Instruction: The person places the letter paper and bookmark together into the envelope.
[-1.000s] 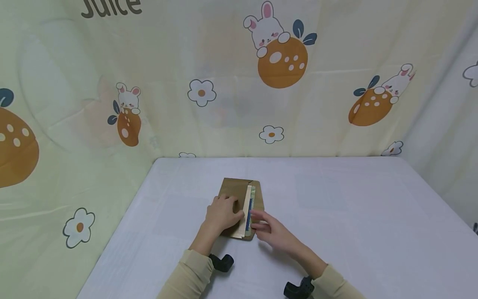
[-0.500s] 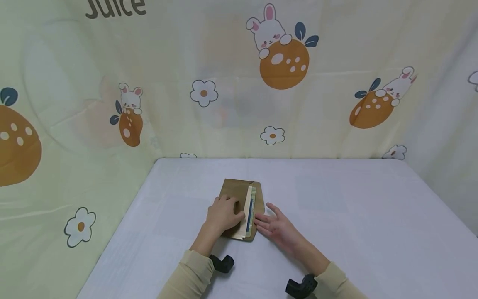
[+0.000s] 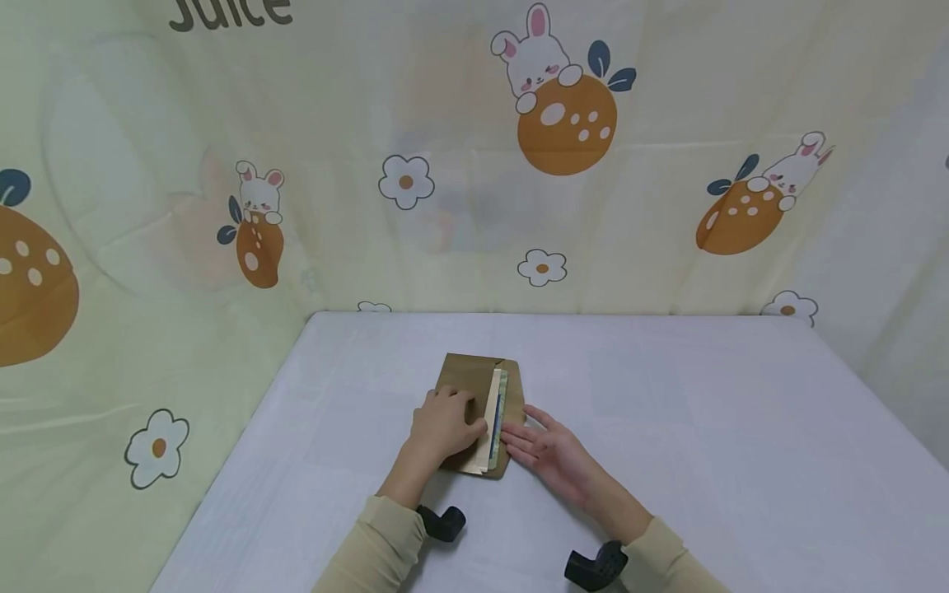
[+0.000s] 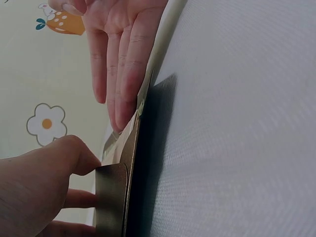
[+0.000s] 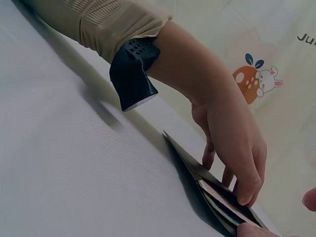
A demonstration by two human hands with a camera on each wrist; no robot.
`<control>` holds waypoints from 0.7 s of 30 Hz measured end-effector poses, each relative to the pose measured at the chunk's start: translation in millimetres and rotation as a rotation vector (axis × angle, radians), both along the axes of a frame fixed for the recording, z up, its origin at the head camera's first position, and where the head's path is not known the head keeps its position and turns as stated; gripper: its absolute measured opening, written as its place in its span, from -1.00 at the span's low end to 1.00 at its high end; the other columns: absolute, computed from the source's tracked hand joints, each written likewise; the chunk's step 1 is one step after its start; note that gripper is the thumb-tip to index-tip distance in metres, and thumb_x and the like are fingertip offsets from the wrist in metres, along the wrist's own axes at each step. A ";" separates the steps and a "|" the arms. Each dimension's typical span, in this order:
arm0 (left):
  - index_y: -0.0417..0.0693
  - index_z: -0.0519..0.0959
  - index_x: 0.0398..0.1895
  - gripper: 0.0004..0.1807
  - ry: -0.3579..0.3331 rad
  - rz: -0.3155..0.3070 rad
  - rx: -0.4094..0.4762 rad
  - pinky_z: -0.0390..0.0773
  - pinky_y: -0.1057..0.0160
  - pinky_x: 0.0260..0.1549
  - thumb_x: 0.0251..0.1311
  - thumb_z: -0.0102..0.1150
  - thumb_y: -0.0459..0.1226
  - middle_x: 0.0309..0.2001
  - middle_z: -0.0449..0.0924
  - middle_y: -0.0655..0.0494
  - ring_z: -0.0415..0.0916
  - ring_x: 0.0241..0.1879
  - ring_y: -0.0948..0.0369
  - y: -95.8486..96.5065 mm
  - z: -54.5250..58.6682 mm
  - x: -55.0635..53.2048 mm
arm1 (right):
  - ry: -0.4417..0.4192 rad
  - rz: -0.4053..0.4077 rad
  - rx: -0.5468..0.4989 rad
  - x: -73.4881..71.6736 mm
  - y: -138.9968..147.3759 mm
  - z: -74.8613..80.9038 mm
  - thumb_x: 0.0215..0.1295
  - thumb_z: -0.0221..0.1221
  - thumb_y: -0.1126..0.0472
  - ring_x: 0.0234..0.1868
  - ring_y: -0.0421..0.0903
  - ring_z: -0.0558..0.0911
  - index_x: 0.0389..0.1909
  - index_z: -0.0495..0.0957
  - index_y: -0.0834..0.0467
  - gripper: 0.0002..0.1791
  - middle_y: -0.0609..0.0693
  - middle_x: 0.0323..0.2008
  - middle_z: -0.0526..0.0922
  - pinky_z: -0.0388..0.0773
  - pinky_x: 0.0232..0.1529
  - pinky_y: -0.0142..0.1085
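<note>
A brown envelope [image 3: 463,375] lies flat on the white table [image 3: 704,428], with a cream sheet and blue-green slips [image 3: 497,403] showing along its right opening. My left hand [image 3: 443,424] rests on the envelope's near left part, its bent fingertips pressing the top layer down, as the right wrist view shows [image 5: 237,143]. My right hand [image 3: 544,449] lies palm up and open just right of the envelope, its fingertips at the edge of the flap. In the left wrist view those straight fingers [image 4: 121,64] slip under the lifted flap edge of the envelope [image 4: 113,197].
A cloth backdrop [image 3: 563,115] printed with rabbits, oranges and flowers closes off the far and left sides of the table. Black wrist cameras [image 3: 442,522] [image 3: 596,567] sit on both beige sleeves. White tabletop stretches to the right and behind the envelope.
My right hand turned from hovering over the envelope's contents to lying palm up, then slid left until its fingertips met the flap edge. The left hand and envelope stayed put.
</note>
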State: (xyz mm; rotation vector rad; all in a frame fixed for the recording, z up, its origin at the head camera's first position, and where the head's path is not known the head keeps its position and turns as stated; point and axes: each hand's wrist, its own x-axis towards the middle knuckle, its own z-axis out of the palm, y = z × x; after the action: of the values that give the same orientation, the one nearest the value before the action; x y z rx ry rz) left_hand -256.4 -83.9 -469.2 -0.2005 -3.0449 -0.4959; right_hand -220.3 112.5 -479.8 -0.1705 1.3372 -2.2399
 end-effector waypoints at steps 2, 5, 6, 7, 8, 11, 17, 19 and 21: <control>0.02 0.53 0.13 -0.44 0.000 0.000 0.003 0.48 -0.19 -0.06 0.06 0.16 0.04 0.16 0.46 -0.07 0.39 0.16 -0.08 -0.3 1.1 0.6 | -0.002 0.003 -0.003 -0.6 -0.8 0.0 0.18 -0.28 0.52 0.45 0.29 0.00 0.48 -0.42 0.23 -0.15 0.48 0.41 -0.08 -0.03 0.44 -0.01; 0.01 0.53 0.14 -0.43 0.001 0.003 0.000 0.48 -0.18 -0.06 0.06 0.15 0.04 0.17 0.46 -0.07 0.39 0.16 -0.08 -1.3 1.8 1.8 | -0.003 0.006 -0.003 -0.8 -2.6 -0.6 0.17 -0.29 0.52 0.45 0.29 0.00 0.47 -0.42 0.24 -0.15 0.47 0.41 -0.09 -0.03 0.44 0.00; 0.01 0.52 0.14 -0.43 -0.001 0.003 -0.002 0.48 -0.18 -0.05 0.06 0.14 0.04 0.17 0.46 -0.07 0.38 0.16 -0.08 -1.6 1.8 2.2 | -0.002 0.008 -0.005 -0.5 -3.3 -0.8 0.18 -0.29 0.52 0.45 0.30 0.00 0.47 -0.42 0.24 -0.15 0.48 0.41 -0.09 -0.03 0.44 0.00; 0.01 0.52 0.14 -0.43 -0.002 0.005 -0.004 0.48 -0.18 -0.05 0.06 0.14 0.04 0.17 0.46 -0.08 0.38 0.17 -0.08 -1.9 1.6 2.6 | -0.001 0.008 -0.005 -0.2 -3.9 -1.2 0.18 -0.29 0.52 0.45 0.30 0.00 0.47 -0.42 0.24 -0.15 0.48 0.41 -0.09 -0.03 0.44 0.00; 0.02 0.52 0.15 -0.42 -0.004 0.006 -0.005 0.48 -0.18 -0.05 0.06 0.14 0.04 0.18 0.46 -0.08 0.38 0.17 -0.08 -2.5 1.5 2.9 | 0.001 0.012 -0.007 -0.1 -4.7 -2.0 0.17 -0.29 0.52 0.45 0.30 0.00 0.47 -0.42 0.24 -0.15 0.47 0.42 -0.09 -0.03 0.44 0.00; 0.02 0.51 0.16 -0.42 -0.004 0.009 -0.005 0.48 -0.18 -0.05 0.06 0.14 0.04 0.18 0.45 -0.08 0.38 0.17 -0.09 -4.4 0.7 3.1 | 0.009 0.029 -0.022 -0.1 -7.4 -4.5 0.17 -0.29 0.53 0.46 0.30 -0.03 0.47 -0.43 0.24 -0.15 0.47 0.42 -0.12 -0.04 0.44 0.00; 0.00 0.51 0.16 -0.42 -0.005 -0.008 0.010 0.48 -0.18 -0.04 0.06 0.14 0.03 0.19 0.44 -0.10 0.38 0.17 -0.10 -3.4 -2.6 2.9 | 0.049 0.050 -0.014 1.2 -6.1 -9.5 0.23 -0.29 0.52 0.46 0.29 -0.05 0.47 -0.44 0.25 -0.18 0.46 0.43 -0.15 -0.07 0.44 -0.01; -0.02 0.51 0.15 -0.42 -0.005 -0.018 0.024 0.49 -0.18 -0.05 0.05 0.15 0.02 0.19 0.44 -0.11 0.39 0.17 -0.11 -2.5 -4.1 3.1 | 0.068 0.042 0.010 1.8 -3.6 -9.7 0.23 -0.28 0.52 0.46 0.28 -0.06 0.47 -0.43 0.25 -0.17 0.46 0.43 -0.16 -0.07 0.44 -0.01; -0.03 0.52 0.15 -0.42 -0.011 -0.027 0.036 0.49 -0.18 -0.06 0.06 0.16 0.02 0.19 0.45 -0.12 0.39 0.16 -0.12 -1.5 -5.9 3.8 | 0.103 0.030 0.057 2.7 -0.2 -8.9 0.23 -0.27 0.53 0.47 0.28 -0.06 0.47 -0.40 0.26 -0.18 0.46 0.43 -0.15 -0.05 0.43 -0.02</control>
State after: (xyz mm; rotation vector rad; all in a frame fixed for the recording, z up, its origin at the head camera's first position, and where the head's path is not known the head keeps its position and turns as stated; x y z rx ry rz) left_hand -252.6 -85.4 -475.1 -0.2384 -3.0450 -0.5556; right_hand -217.6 112.3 -488.7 -0.2869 1.4414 -2.1913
